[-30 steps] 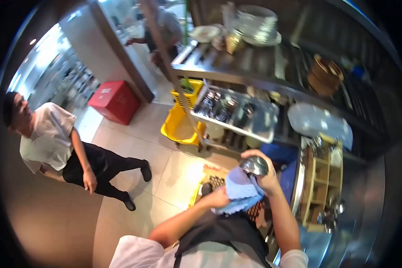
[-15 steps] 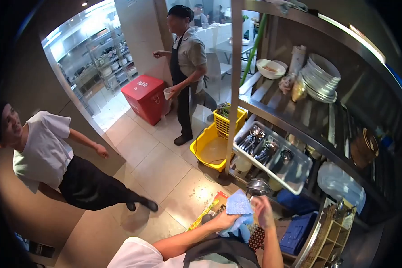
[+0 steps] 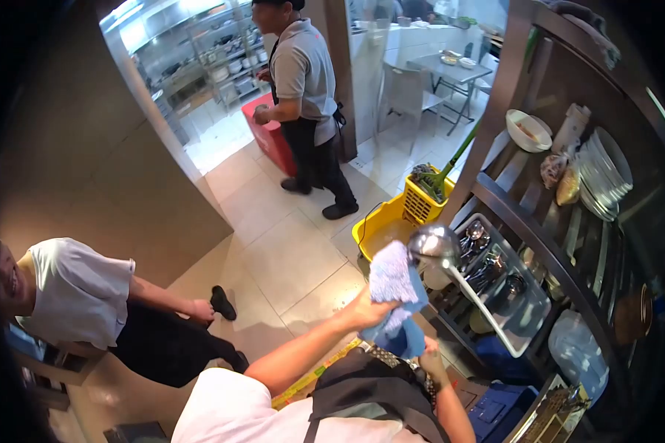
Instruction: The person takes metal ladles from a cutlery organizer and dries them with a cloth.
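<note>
My left hand is closed on a blue-and-lilac cloth, raised in front of my apron. Just beyond the cloth's upper end shows the shiny round metal bowl of what looks like a ladle. Whether the cloth is wrapped round its handle is hidden. Below the cloth's lower end, my right hand has its fingers curled in, and what they grip cannot be made out. Right beside the metal bowl is a clear plastic tray of spoons and other cutlery on the rack.
A metal rack on the right carries stacked plates and a white bowl. A yellow mop bucket stands ahead. One person stands by a red box; another person is close on my left.
The cloth in my left hand has risen, and the metal bowl appears higher beside it. My right hand has dropped lower. The person by the red box has turned, and the view has shifted.
</note>
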Available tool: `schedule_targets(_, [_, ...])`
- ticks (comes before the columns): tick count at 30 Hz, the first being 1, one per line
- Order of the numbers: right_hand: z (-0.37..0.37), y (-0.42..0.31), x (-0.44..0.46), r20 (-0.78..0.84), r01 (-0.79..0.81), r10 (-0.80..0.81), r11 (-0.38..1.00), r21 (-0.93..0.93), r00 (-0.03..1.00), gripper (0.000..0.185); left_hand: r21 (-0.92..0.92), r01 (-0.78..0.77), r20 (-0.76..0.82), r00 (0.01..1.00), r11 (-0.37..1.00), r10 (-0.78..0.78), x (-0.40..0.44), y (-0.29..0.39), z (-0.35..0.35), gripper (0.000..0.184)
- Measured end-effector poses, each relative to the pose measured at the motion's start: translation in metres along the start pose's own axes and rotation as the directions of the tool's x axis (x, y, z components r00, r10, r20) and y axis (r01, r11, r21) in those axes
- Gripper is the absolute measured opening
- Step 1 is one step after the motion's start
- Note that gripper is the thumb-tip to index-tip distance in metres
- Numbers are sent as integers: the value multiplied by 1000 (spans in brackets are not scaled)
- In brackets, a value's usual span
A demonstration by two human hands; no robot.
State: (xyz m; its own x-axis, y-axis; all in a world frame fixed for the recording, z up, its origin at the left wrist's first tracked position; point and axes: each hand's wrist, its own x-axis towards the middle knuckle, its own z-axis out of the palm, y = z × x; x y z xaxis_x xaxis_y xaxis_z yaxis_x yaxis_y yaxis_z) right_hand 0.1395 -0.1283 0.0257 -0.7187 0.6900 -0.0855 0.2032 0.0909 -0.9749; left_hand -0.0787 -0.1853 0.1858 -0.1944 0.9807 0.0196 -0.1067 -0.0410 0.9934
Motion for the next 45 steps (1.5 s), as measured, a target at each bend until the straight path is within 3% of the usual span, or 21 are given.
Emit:
schedule_targets(3, [-26, 14, 21, 267, -211, 130, 931, 299, 955, 34, -93, 79, -239, 966, 993, -99, 7, 26, -2, 31])
schedule_targets(5, [-27, 9, 17, 202, -225, 176, 942, 250, 963, 45, -110, 35, -341, 937, 993, -71, 14, 45, 2, 31])
schedule_targets(7, [-37, 71, 10, 490, -200, 177, 980, -5, 854, 51, -154, -14, -476, 877, 988, -62, 24, 54, -1, 32])
schedule_targets(9, [-28, 82, 8, 654, -408, 205, 897, 173, 729, 53, -142, -81, -552, 833, 987, -11, 32, 66, -5, 29])
schedule_targets(11, [-20, -3, -4, 479, -8, 148, 959, -283, 865, 44, -173, -101, -555, 832, 980, -12, 33, 72, -13, 26])
schedule_targets(14, [-15, 28, 1, 233, -103, 122, 990, -95, 965, 32, -193, -148, -589, 808, 970, 7, 38, 69, -15, 23])
schedule_targets(15, [-20, 16, 9, 208, 228, -190, 958, -172, 959, 25, -186, -182, -627, 778, 966, 26, 38, 67, -15, 23])
schedule_targets(17, [-32, 15, 25, -11, 411, -425, 882, -228, 905, 25, -211, -143, -649, 760, 967, -29, 33, 81, -6, 23])
schedule_targets(19, [-57, 17, 37, 33, 400, -409, 868, -292, 912, 26, -227, -248, -641, 766, 942, 47, 34, 83, -8, 22])
schedule_targets(21, [-84, 11, 45, 146, 101, -74, 977, -188, 987, 28, -182, -164, -685, 728, 969, -6, 35, 85, -13, 25])
schedule_targets(23, [-101, 21, 70, 44, 316, -313, 947, -63, 949, 26, 158, 85, -750, 658, 984, 63, 37, 85, -31, 35])
schedule_targets(24, [-111, -14, 67, 125, -35, -18, 909, 415, 992, 25, 827, 157, -466, 728, 540, 503, 35, 78, -55, 35])
schedule_targets(25, [-123, -48, 64, 301, -353, 187, 546, 760, 935, 24, 591, 288, -710, 629, 753, 317, 37, 109, -32, 32])
schedule_targets(26, [-141, -38, 70, 355, -423, 236, 588, 689, 905, 25, 51, -124, -708, 695, 991, 123, 41, 130, -12, 30])
schedule_targets(27, [-152, -18, 66, 411, -491, 281, 619, 613, 867, 27, 1, -192, -632, 760, 981, 149, 46, 132, -26, 29])
schedule_targets(29, [-159, 26, 42, 817, -652, 221, 722, 230, 533, 43, -31, -332, -545, 797, 943, 262, 65, 134, -50, 26])
schedule_targets(31, [-138, 37, -6, 792, -668, 17, 548, 503, 610, 44, 75, -265, -663, 707, 961, 247, 76, 128, -63, 26])
schedule_targets(34, [-103, 53, -76, 681, -652, 75, 378, 657, 729, 41, 284, 108, -675, 728, 953, 119, 65, 85, -77, 30])
schedule_targets(37, [-77, 55, -109, 500, -532, 184, 335, 778, 846, 38, 512, -24, -514, 792, 858, 329, 64, 7, -76, 27])
schedule_targets(39, [-74, 52, -110, 365, -437, 249, 379, 816, 897, 36, -39, 129, -523, 842, 991, -131, 65, -37, -54, 26])
schedule_targets(45, [-74, 37, -87, -122, -107, 318, 616, 780, 940, 30, -176, 282, -300, 897, 943, -324, 65, -112, 35, 24])
